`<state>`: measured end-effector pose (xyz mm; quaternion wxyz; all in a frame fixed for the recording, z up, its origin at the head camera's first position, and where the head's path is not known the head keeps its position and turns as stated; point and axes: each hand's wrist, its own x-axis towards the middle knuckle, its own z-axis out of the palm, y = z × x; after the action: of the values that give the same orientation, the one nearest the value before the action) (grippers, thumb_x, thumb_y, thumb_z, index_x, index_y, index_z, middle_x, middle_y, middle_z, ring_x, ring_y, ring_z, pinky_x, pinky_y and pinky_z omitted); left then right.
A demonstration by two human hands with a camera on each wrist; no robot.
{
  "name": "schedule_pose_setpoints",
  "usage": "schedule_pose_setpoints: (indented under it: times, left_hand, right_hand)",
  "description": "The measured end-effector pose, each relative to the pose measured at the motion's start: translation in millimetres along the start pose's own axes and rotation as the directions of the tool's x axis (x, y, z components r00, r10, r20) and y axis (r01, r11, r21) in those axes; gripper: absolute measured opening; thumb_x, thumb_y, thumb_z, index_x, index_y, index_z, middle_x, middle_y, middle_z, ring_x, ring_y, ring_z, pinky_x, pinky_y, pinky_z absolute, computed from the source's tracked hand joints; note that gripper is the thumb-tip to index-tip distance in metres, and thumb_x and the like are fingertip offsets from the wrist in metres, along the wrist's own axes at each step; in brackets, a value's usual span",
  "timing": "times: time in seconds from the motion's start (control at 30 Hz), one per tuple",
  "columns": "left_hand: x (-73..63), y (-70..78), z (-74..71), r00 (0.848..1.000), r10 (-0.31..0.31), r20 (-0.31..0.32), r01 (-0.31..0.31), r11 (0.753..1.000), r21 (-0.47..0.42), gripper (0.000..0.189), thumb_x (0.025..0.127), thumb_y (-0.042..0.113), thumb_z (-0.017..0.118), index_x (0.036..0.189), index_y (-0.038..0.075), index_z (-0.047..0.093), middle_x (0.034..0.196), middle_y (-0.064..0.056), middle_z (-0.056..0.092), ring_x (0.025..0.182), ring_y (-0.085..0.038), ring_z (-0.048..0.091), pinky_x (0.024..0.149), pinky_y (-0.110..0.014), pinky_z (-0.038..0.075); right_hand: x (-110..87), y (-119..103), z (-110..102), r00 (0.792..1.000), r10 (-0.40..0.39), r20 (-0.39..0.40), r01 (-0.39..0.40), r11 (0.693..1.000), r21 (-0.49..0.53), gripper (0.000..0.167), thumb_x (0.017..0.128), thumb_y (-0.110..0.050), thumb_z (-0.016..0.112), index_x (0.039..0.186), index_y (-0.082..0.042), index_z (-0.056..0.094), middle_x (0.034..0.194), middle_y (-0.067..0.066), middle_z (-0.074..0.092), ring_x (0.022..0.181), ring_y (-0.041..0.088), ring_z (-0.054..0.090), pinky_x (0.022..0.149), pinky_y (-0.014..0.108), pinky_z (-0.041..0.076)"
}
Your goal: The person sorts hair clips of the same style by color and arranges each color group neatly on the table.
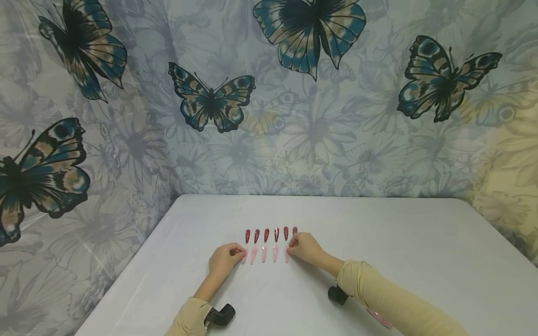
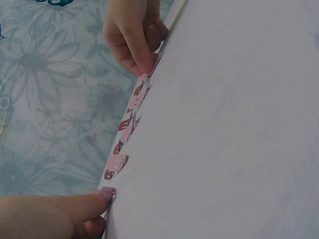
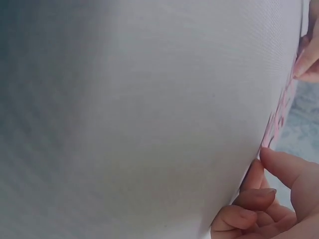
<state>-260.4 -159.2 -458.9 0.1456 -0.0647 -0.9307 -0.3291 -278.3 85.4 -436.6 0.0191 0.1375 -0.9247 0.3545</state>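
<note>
Two rows of snap hair clips lie on the white table. The back row holds several dark red hair clips [image 1: 266, 235], and the front row several pink hair clips [image 1: 264, 254]. My left hand [image 1: 223, 259] pinches the leftmost pink clip [image 2: 108, 193] between thumb and finger. At the other end of the row, my right hand [image 1: 308, 249] pinches the rightmost pink clip [image 1: 286, 255] by its side. Its knuckles partly cover the last red clip [image 1: 295, 230]. In the right wrist view, the clips show edge-on and blurred beyond the right thumb [image 3: 284, 167].
Another pink piece [image 1: 379, 318] lies near the front, partly hidden by the right sleeve [image 1: 378, 289]. Black wrist cameras stick out beneath both forearms, one left [image 1: 222, 315] and one right [image 1: 337, 295]. Butterfly-patterned cloth [image 1: 319, 140] hangs behind the white table [image 1: 378, 224].
</note>
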Motion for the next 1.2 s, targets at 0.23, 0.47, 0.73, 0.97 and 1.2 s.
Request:
schedule_pose_setpoints:
  times: [0.23,0.47,0.73,0.97,1.2]
  left_hand:
    - [-0.4,-1.2,1.3,1.000,-0.008,0.001,0.008,1.000,0.004,0.008,0.075,0.025,0.071,0.072,0.018,0.067,0.058,0.010,0.047,0.053,-0.007,0.038,0.047,-0.025,0.031]
    - [-1.6,-1.6,2.3,1.000,-0.012,0.008,0.012,1.000,-0.008,0.008,0.075,0.025,0.072,0.072,0.019,0.067,0.060,0.010,0.051,0.054,-0.007,0.040,0.049,-0.026,0.032]
    - [-1.8,3.9,-1.5,0.999,-0.039,0.018,0.039,0.999,-0.028,0.007,0.074,0.024,0.072,0.077,0.017,0.071,0.061,0.008,0.052,0.053,-0.009,0.041,0.047,-0.027,0.034]
    - [-1.5,5.2,-1.7,0.999,-0.038,0.033,0.039,0.999,-0.022,0.011,0.075,0.022,0.071,0.083,0.015,0.072,0.066,0.006,0.056,0.056,-0.009,0.042,0.050,-0.027,0.034]
    - [-1.2,3.9,-1.3,0.999,-0.030,0.035,0.030,0.999,-0.016,0.010,0.075,0.021,0.071,0.083,0.015,0.073,0.067,0.006,0.057,0.057,-0.009,0.042,0.050,-0.027,0.034]
  right_hand:
    - [-0.2,0.9,-1.2,0.999,0.042,0.010,-0.043,0.997,0.059,0.013,0.072,-0.008,0.073,0.071,-0.004,0.060,0.062,-0.002,0.049,0.058,0.012,0.044,0.052,0.025,0.039]
    - [-4.5,5.1,-18.0,0.998,0.057,0.003,-0.057,0.985,0.160,0.011,0.074,-0.007,0.071,0.076,-0.003,0.061,0.065,-0.001,0.053,0.061,0.012,0.047,0.056,0.027,0.040]
    - [-21.2,8.3,-58.5,1.000,0.023,0.015,-0.026,0.965,0.262,0.014,0.078,-0.007,0.066,0.087,0.002,0.061,0.071,0.000,0.055,0.064,0.016,0.048,0.057,0.030,0.041]
    - [-50.8,16.9,-90.3,0.999,0.019,0.049,-0.032,0.955,0.294,0.021,0.081,-0.013,0.065,0.093,0.003,0.059,0.074,0.003,0.054,0.067,0.027,0.050,0.057,0.030,0.041]
    - [-87.1,39.6,-117.6,0.993,-0.067,0.098,0.035,0.955,0.295,0.017,0.084,-0.014,0.062,0.090,0.001,0.058,0.074,0.005,0.056,0.061,0.017,0.047,0.052,0.025,0.039]
